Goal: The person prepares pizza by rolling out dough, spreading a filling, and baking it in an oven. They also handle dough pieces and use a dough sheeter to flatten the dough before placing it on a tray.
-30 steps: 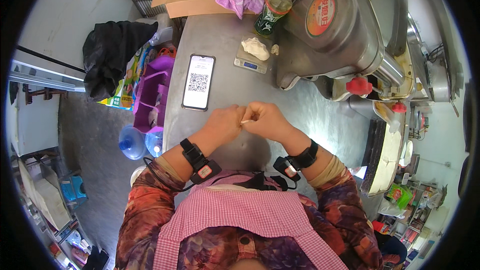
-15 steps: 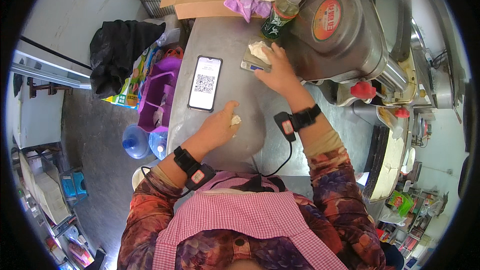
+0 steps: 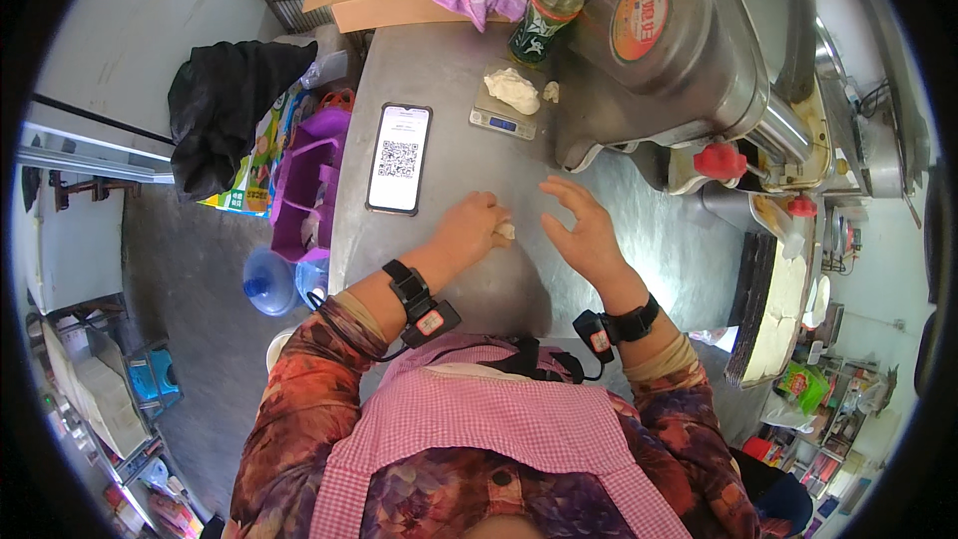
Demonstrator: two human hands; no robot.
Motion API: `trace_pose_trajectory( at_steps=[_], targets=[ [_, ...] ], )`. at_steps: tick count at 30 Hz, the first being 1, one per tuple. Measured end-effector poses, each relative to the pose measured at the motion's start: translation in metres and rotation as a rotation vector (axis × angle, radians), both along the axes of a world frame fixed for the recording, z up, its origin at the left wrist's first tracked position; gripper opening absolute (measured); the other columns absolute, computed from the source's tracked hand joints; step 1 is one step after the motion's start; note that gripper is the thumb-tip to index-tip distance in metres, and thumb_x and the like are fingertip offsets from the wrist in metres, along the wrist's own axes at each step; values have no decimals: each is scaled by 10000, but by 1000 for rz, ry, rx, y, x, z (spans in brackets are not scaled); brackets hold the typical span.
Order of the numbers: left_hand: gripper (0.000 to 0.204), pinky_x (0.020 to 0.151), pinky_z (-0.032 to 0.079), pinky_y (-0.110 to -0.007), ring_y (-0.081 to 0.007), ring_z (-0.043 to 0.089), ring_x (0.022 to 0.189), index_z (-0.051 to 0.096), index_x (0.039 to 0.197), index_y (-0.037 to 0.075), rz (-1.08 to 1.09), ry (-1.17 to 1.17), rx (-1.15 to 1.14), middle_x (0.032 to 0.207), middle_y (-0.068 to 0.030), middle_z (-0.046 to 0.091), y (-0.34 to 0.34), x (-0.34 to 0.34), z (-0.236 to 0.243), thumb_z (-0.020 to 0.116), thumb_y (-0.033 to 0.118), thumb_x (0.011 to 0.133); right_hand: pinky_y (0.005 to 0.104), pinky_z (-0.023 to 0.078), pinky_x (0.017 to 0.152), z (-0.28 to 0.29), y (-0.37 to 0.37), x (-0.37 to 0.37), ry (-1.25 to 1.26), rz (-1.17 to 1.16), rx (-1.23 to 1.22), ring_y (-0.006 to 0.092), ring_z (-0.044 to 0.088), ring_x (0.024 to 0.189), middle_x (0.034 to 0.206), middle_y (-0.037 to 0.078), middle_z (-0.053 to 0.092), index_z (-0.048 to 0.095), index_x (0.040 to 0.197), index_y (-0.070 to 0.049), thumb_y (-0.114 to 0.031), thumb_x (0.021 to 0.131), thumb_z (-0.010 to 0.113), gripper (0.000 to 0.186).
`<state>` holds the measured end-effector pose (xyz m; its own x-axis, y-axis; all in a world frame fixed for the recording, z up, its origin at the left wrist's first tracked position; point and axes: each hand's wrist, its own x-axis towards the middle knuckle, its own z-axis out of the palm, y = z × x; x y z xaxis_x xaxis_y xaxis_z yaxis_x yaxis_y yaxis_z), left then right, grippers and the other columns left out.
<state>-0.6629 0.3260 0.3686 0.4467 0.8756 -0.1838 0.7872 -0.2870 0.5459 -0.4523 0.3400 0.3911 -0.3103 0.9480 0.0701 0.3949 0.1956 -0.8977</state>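
A small piece of pale dough (image 3: 507, 231) pokes out from under the fingers of my left hand (image 3: 469, 232), which is closed around it over the metal table. My right hand (image 3: 587, 236) is a short way to the right, fingers apart and nothing in it. Beyond both hands, a larger lump of dough (image 3: 512, 91) rests on a small digital scale (image 3: 502, 121) whose display is lit. Just right of that lump lies a small dough scrap (image 3: 551, 92).
A phone (image 3: 399, 160) showing a square code lies on the metal table (image 3: 454, 70). A green-labelled bottle (image 3: 546, 15) stands behind the scale, beside a big steel machine (image 3: 659, 60) with a red knob (image 3: 720, 162). A purple basket (image 3: 304, 185) is off the left edge.
My right hand has left the dough on the scale and drawn back toward me, its fingers opening. My left hand has shifted right with its dough piece. The scale's display now shows.
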Motion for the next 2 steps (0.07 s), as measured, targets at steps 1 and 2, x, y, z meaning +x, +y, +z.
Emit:
trace_pose_trajectory(
  at_steps=[1, 2],
  targets=[
    [291, 791, 479, -429, -348, 558, 922, 593, 940, 59, -29, 11, -28, 987, -130, 553, 4, -1, 3, 703, 246, 746, 368, 430, 977, -1, -2, 5, 6, -6, -12, 327, 543, 1156, 1227, 180, 572, 592, 1155, -57, -87, 783, 636, 376],
    [316, 791, 479, -429, -348, 562, 924, 586, 972, 58, -36, 43, -62, 990, -136, 553, 7, -1, 7, 699, 256, 753, 369, 431, 976, -2, -3, 12, 13, -12, -24, 326, 544, 1155, 1224, 180, 575, 593, 1156, -56, -86, 784, 634, 375]
  ],
)
